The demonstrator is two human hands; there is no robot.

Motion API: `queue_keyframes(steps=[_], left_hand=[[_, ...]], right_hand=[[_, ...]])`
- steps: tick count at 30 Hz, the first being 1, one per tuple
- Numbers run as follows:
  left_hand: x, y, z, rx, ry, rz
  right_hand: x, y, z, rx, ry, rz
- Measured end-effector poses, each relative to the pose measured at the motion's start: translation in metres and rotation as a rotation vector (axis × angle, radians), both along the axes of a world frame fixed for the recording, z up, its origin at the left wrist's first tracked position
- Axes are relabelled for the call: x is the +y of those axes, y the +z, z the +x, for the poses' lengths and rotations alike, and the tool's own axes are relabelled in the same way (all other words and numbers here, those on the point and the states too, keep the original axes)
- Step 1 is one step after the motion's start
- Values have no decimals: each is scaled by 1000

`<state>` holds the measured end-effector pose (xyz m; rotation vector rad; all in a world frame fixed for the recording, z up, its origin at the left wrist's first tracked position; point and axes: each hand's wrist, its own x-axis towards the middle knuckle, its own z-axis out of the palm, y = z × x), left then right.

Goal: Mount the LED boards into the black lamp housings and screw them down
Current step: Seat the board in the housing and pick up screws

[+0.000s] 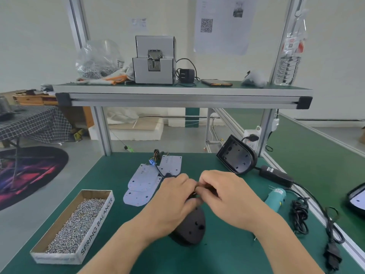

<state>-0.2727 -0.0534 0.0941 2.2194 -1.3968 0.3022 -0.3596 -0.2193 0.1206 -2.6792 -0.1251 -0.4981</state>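
Observation:
A black lamp housing (192, 226) lies on the green mat in front of me, its far end hidden under my hands. My left hand (173, 196) curls over that end and grips it. My right hand (225, 191) meets the left above the housing, fingertips pinching something small and dark that I cannot make out. Several white LED boards (142, 182) lie overlapped just left of my hands, with wires and a blue connector (152, 162) at their far side. A second black housing (237, 158) leans tilted at the back right.
A cardboard box of screws (77, 226) sits at the near left. A teal electric screwdriver (275, 198) lies to the right with its black power adapter (276, 177) and coiled cable (300, 216). A shelf (181, 89) overhead carries a screw feeder (155, 60).

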Motion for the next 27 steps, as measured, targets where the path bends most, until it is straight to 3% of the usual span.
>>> queue_keyframes(steps=[5,14,19,24,27], left_hand=[[-13,-6,-10,79,44,-161],[-5,-24,13,249,236,193],[13,-31,20,471,198,76],[15,-25,20,482,139,-95],[5,-17,19,413,240,-67]], right_hand=[[13,-4,2,-57,-39,-106],[17,3,-6,-275,-99,-175],[15,6,-16,-331,-100,-216],[1,0,-20,-269,-172,-86],[-5,5,-16,-121,-229,-250]])
